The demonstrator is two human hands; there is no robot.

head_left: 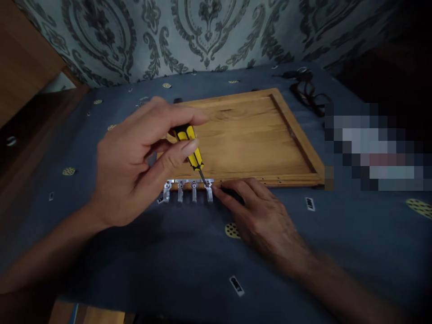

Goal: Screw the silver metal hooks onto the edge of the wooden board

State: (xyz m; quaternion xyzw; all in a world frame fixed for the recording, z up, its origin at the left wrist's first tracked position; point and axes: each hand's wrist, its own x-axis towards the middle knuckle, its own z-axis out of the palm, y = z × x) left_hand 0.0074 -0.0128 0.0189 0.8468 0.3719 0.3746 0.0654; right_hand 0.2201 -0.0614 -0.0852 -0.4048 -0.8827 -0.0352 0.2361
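My left hand (135,157) is closed around a yellow and black screwdriver (194,153), thumb and index finger on its handle. The tilted shaft points down at the rightmost hook of a silvery metal hook rail (187,181). This rail, with several hooks hanging from it, lies along the near edge of a framed wooden board (236,139). Against that edge, just right of the rail, rests my right hand (259,216), its fingertip close to the last hook. A slim dark object (233,195) shows between its bent fingers; its kind is unclear.
A dark blue patterned cloth (189,261) covers the surface beneath. Dark-framed glasses (308,96) lie beyond the board at the right, near a small dark item with a ring (300,73). Patterned curtain-like fabric (205,36) rises behind. The area at far right is pixelated.
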